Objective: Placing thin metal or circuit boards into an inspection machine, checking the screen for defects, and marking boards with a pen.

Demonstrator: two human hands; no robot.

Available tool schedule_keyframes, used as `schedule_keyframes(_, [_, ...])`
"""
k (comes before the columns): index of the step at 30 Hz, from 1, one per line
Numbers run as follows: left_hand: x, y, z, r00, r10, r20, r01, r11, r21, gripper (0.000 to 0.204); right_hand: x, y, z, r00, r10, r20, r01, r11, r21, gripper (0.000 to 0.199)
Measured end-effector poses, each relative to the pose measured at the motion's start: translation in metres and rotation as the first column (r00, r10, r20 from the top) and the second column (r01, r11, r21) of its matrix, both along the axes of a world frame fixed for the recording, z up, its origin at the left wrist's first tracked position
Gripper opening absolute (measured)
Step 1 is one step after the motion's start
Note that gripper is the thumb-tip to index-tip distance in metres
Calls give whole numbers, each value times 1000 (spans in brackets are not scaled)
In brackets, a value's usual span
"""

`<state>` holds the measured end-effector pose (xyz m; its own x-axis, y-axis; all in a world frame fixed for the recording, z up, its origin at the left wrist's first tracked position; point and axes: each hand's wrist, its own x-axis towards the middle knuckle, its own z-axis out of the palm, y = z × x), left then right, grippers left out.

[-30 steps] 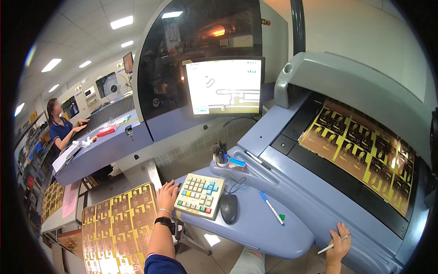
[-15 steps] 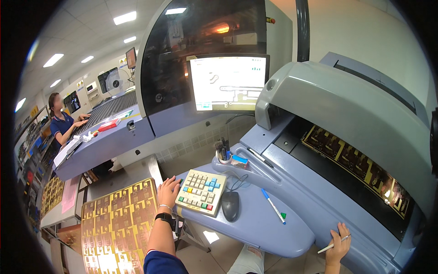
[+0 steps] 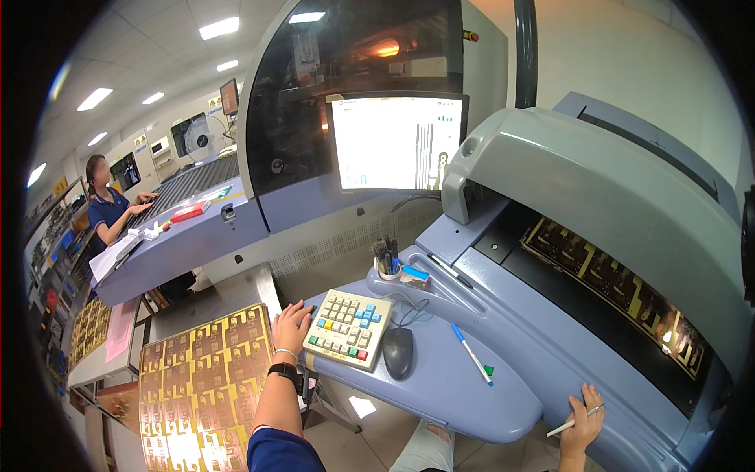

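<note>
My left hand [image 3: 291, 327] lies at the left edge of the blue-grey console shelf [image 3: 487, 417], fingers stretched out and apart, next to a cream keypad [image 3: 348, 329] with coloured keys. Its fingertips reach a small dark spot at the shelf's edge that I cannot make out. A slim white pen [image 3: 561, 428] is held in my right hand [image 3: 583, 417], which rests on the machine's blue-grey front. Behind the keypad a monitor [image 3: 393, 145] shows vertical lines and rounded outlines. Under the machine's grey hood a patterned copper-coloured circuit panel [image 3: 613, 283] is partly hidden.
A black mouse [image 3: 398, 354] and a blue-capped marker [image 3: 472, 355] lie on the shelf. A pen cup [image 3: 386, 263] stands behind them. Large circuit panels [image 3: 204, 385] lie at left, below my forearm. Farther left, another person [image 3: 110, 206] works at a roller conveyor [image 3: 193, 185].
The monitor picture has changed from horizontal tracks and outlines to vertical lines with rounded shapes. My hands have hardly moved. The other person's hands have shifted slightly.
</note>
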<state>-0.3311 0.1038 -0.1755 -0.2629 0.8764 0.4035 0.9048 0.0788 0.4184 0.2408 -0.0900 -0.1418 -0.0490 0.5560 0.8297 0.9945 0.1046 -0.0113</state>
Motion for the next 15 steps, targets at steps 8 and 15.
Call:
schedule_keyframes(8, [1,-5,1,1000,11,-11,-11,1000,6,27,0,-1,0,1000,1,6,-1,1000,4,11])
schedule_keyframes(15, [0,-2,1,1000,-10,-20,10,1000,16,27,-1,-6,6,998,27,-56,-27,1000,-3,12])
